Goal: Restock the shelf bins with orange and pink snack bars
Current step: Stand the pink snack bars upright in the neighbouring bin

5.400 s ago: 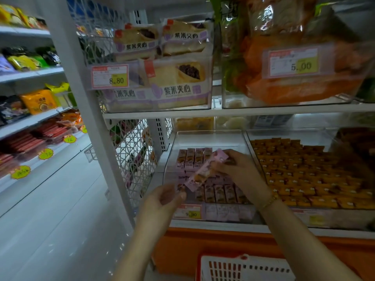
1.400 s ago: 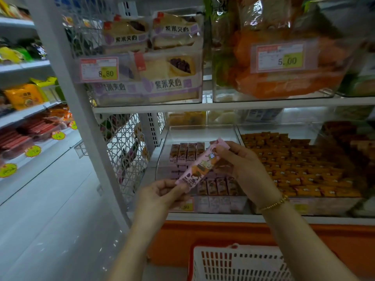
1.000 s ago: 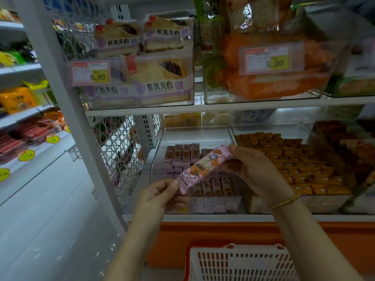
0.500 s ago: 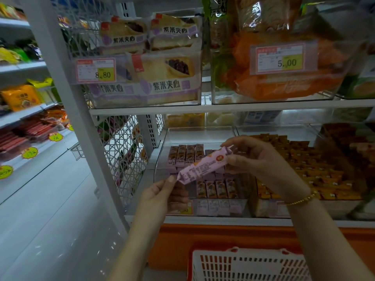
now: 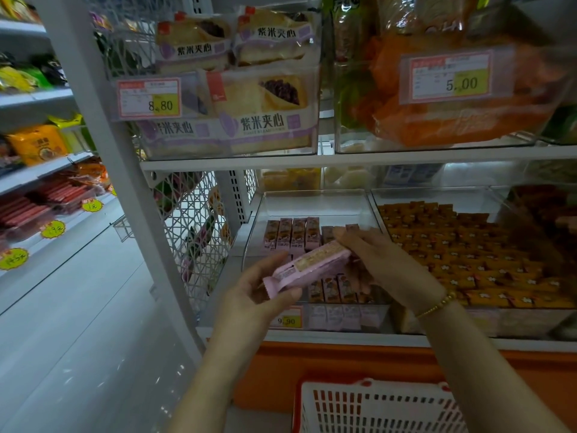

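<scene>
A pink snack bar (image 5: pixel 307 268) is held between both hands in front of the lower shelf. My left hand (image 5: pixel 254 295) grips its lower left end, thumb underneath. My right hand (image 5: pixel 381 264) pinches its upper right end. Behind it, a clear bin (image 5: pixel 315 203) holds rows of pink snack bars (image 5: pixel 293 234) standing on end, with bare floor at the back. To the right, a second clear bin (image 5: pixel 437 195) is packed with orange snack bars (image 5: pixel 462 254).
A white and red basket (image 5: pixel 379 407) sits below my arms by the orange shelf base. The upper shelf carries bins of purple-labelled bread packs (image 5: pixel 243 98) and orange bags (image 5: pixel 452 89). A white lattice side panel (image 5: pixel 190 220) and upright post stand left; an aisle floor lies beyond.
The pink bar has been turned over and lowered slightly; its plain back with a window now faces up. Both hands keep hold of its ends.
</scene>
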A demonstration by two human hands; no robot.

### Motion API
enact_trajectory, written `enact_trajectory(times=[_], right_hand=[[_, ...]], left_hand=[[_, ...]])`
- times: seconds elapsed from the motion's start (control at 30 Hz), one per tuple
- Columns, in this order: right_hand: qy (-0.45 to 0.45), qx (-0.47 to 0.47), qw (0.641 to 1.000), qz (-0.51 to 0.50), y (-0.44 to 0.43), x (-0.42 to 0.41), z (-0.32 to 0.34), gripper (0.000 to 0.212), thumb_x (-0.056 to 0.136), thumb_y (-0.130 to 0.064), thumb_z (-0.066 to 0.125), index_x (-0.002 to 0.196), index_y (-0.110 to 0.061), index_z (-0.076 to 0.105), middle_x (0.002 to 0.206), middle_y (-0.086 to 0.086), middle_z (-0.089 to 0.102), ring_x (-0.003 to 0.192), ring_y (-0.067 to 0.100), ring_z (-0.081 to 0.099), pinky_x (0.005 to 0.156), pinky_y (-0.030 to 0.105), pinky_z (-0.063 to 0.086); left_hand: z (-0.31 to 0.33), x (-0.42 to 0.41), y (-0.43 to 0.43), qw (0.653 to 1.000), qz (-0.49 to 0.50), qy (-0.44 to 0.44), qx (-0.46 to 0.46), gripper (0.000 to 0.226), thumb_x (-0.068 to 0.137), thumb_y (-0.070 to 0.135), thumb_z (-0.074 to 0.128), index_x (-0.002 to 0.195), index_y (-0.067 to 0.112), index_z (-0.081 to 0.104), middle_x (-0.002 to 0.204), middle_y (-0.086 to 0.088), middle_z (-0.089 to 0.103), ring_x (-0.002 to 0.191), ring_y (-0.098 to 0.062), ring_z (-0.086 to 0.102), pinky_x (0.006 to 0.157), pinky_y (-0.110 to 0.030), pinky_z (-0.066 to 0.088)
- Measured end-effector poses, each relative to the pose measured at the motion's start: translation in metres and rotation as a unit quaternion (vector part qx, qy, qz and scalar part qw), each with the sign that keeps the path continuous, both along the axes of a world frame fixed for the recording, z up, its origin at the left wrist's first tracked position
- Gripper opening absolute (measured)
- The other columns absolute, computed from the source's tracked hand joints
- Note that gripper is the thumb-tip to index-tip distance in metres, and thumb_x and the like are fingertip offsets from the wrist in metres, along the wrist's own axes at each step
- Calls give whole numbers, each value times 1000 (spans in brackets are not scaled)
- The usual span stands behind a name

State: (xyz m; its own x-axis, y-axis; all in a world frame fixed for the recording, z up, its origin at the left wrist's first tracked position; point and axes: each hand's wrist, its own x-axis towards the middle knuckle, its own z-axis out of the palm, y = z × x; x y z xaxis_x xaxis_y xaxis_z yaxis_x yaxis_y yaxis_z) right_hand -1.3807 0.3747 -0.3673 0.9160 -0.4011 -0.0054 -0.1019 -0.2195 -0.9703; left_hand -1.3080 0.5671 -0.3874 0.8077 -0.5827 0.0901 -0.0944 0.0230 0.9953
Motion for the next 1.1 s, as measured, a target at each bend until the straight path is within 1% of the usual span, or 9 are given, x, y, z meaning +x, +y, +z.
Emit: enact_trajectory(times=[0.23, 0.4, 0.5, 0.6, 0.7, 0.83, 0.93, 1.0, 1.1], right_hand=[[-83, 58, 993, 66, -7, 6, -4, 39, 82, -25, 63, 120, -17, 58, 110, 10, 66, 98, 21, 68, 81, 33, 57], [-115, 45, 990, 62, -1, 14, 1, 32, 82, 2, 64, 113, -5, 62, 101, 7, 68, 87, 12, 69, 70, 20, 56], [-132, -5, 991, -24, -11, 35, -7, 23, 79, -2, 70, 98, -15, 65, 91, -1, 71, 80, 8, 70, 67, 18, 56], [-85, -162, 981, -59, -27, 59, -25, 15, 79, -14, 75, 90, -20, 66, 87, -4, 67, 78, 7, 64, 72, 19, 53], [10, -290, 957, 3, -32, 80, -47, 18, 85, -18, 69, 89, -1, 68, 77, 0, 62, 70, -1, 57, 63, 6, 41], [111, -181, 975, 62, -33, 97, -74, 16, 91, -10, 60, 89, 4, 66, 82, 10, 67, 80, 21, 68, 74, 32, 58], [170, -176, 967, 68, -29, 104, -82, 35, 91, -11, 61, 121, 6, 58, 98, 7, 66, 75, 13, 66, 64, 15, 53], [181, -279, 941, 71, -27, 108, -85, 46, 88, -15, 66, 131, -3, 54, 125, 11, 61, 102, 19, 63, 81, 15, 47], [172, -335, 926, 16, -30, 110, -86, 42, 81, -20, 74, 120, -7, 65, 126, 9, 61, 116, 22, 56, 101, 23, 38]], left_hand=[[-3, 10, -2, 990, 5, 126, -64, 34, 71, 14, 71, 104, 8, 70, 90, -8, 74, 80, -18, 71, 68, -20, 57], [-4, 16, -4, 976, -2, 206, -68, 17, 83, 21, 60, 83, 8, 71, 84, -18, 73, 71, -20, 71, 62, -24, 59], [-15, 21, -5, 992, 84, 27, 86, 16, 93, 22, 55, 96, 17, 70, 91, 1, 73, 76, -6, 68, 68, -8, 50], [-28, 23, -2, 937, 122, -216, 246, 30, 96, 26, 50, 125, 20, 59, 120, 9, 61, 101, -2, 56, 76, 4, 31], [-34, 28, -3, 919, 80, -272, 275, 29, 97, 20, 48, 123, 17, 62, 122, 3, 63, 100, -1, 54, 72, 5, 30], [-40, 37, -6, 904, 60, -306, 294, 29, 97, 21, 47, 122, 19, 62, 121, 3, 63, 105, -6, 58, 79, -8, 33], [-43, 40, -6, 902, 50, -307, 299, 28, 97, 22, 47, 120, 20, 63, 117, 3, 64, 102, -7, 59, 78, -10, 36], [-42, 40, -6, 903, 48, -311, 293, 28, 97, 23, 47, 121, 19, 63, 118, 3, 64, 102, -7, 58, 79, -9, 35], [-42, 41, -7, 903, 47, -315, 288, 28, 97, 23, 48, 120, 19, 63, 117, 4, 65, 99, -4, 57, 77, -7, 34]])
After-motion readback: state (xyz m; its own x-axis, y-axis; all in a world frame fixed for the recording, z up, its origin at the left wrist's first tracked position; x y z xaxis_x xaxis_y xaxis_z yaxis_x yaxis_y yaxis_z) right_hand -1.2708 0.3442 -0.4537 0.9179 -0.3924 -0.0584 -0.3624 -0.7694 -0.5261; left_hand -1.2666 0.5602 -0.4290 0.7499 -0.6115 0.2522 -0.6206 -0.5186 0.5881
